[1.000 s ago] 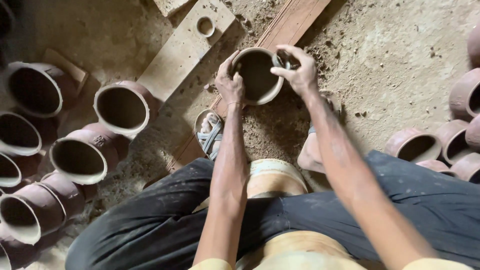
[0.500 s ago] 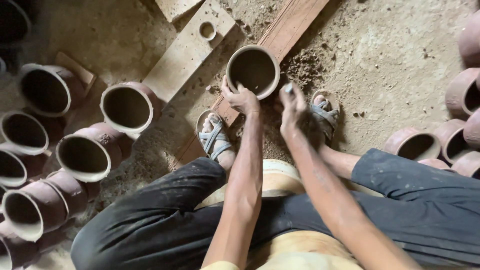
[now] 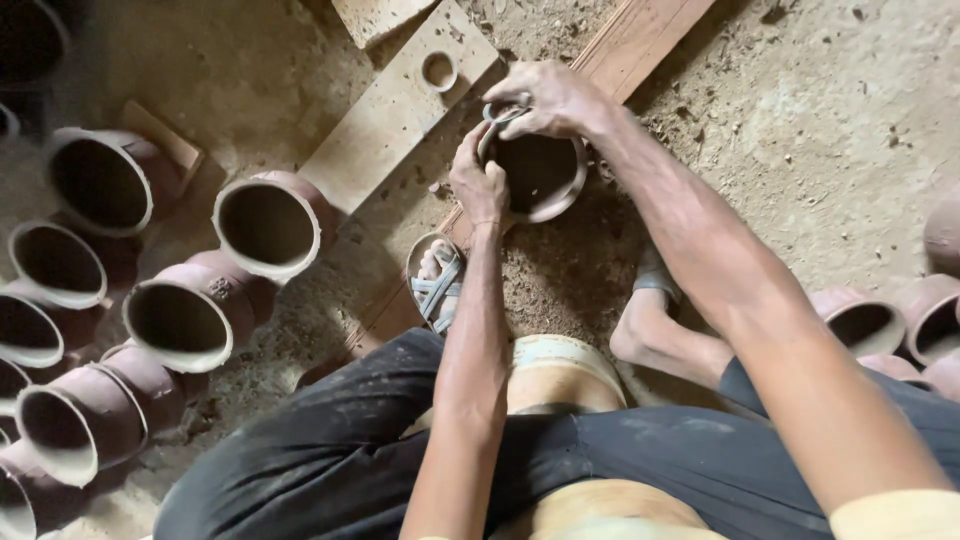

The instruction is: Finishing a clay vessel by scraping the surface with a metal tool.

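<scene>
A small brown clay pot [image 3: 540, 178] with a pale rim sits on the dirt floor in front of my knees, mouth up. My left hand [image 3: 478, 182] grips its near-left rim, fingers curled over the edge. My right hand [image 3: 548, 100] reaches over the far rim and pinches a thin pale ring-like piece [image 3: 500, 113] against that rim. Both forearms stretch out from my lap, and my feet in sandals [image 3: 437, 280] rest on the ground below the pot.
Several larger clay pots [image 3: 265, 225] lie on their sides at the left, more [image 3: 865, 325] at the right edge. A wooden plank [image 3: 640, 45] runs diagonally under the pot. A flat block with a round hole [image 3: 400, 100] lies beside it.
Both hands had drawn back from the pot half a second ago; now they are on it again, the left on the near rim and the right over the far rim.
</scene>
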